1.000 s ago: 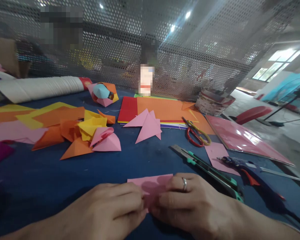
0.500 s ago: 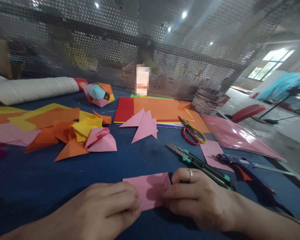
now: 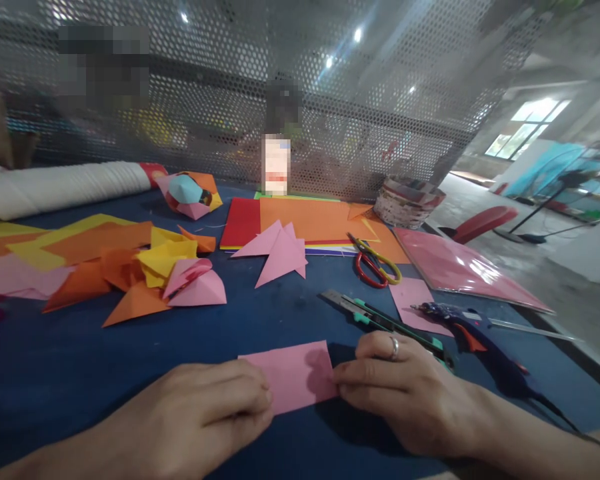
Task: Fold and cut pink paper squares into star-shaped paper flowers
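A folded pink paper (image 3: pixel 295 377) lies on the dark blue table in front of me, its long side running left to right. Over its left end is my left hand (image 3: pixel 205 413), closed, with the fingertips gripping the paper. At the right edge, my right hand (image 3: pixel 410 393) pinches the lower corner; a ring is on one finger. Just behind the right hand lies a green and black utility knife (image 3: pixel 395 327), blade out. A blue glue gun (image 3: pixel 485 340) rests further right, its nozzle over a small pink sheet (image 3: pixel 415 297).
Scissors (image 3: pixel 375 263) lie by a stack of coloured paper (image 3: pixel 320 220), with folded pink pieces (image 3: pixel 283 253) before it. Orange and yellow folded pieces (image 3: pixel 135 297) spread on the left. A wrapped pink pack (image 3: pixel 465 267) and a woven basket (image 3: pixel 410 200) are at right.
My right hand has shifted from over the paper out to its right edge, so more of the sheet shows. The whole view has moved slightly, with things appearing further left.
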`<state>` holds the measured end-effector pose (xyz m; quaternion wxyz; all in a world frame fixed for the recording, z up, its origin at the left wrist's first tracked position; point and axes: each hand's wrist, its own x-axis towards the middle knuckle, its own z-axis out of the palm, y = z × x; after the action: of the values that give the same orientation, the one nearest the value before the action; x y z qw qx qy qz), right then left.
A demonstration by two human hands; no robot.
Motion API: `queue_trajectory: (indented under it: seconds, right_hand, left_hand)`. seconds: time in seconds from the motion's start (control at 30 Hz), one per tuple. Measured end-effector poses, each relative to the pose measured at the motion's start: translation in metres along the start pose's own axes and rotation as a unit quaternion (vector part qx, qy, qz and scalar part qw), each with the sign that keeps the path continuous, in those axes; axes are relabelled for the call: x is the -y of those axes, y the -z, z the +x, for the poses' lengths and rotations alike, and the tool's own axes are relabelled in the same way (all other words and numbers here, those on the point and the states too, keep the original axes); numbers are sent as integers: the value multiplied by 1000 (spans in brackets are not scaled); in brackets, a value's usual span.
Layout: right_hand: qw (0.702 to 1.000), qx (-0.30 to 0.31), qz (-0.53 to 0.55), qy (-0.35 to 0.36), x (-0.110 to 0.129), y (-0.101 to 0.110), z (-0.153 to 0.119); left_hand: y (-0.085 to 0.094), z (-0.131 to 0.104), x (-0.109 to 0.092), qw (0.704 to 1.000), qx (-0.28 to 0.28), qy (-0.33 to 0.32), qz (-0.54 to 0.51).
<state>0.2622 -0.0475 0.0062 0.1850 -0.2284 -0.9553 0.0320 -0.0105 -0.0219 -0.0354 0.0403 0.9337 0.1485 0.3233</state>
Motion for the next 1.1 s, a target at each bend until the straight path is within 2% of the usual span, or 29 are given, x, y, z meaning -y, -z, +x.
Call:
queue_trajectory:
  seconds: [0.1,0.23,0.3,0.43,0.57,0.7,0.9,1.1]
  right_hand:
    - [1000,-8,25,-3,6,2,15]
    - [995,70,36,57,4,-5,35]
    - [993,88,44,66,0,-10,38]
    - [992,88,57,76,-6,-16,31]
    - [991,93,66,71,-4,-15,23]
    - [991,106,53,54,-3,-12,22]
    - [991,103,47,70,-6,-15,21]
    - [992,83,61,70,-6,-15,19]
  left_hand:
    - [7,2,-1,999,26,-10,-30]
    - [13,2,-4,995,78,11,-54]
    - [14,2,-5,992,109,21,-63]
    - [13,2,-5,988,139,24,-64]
    - [8,2,-5,987,162,7,-5]
    - [6,4,-6,986,164,-9,26]
    - [18,10,-9,983,179,1,-28]
    - [33,12,-8,981,191,-15,-25]
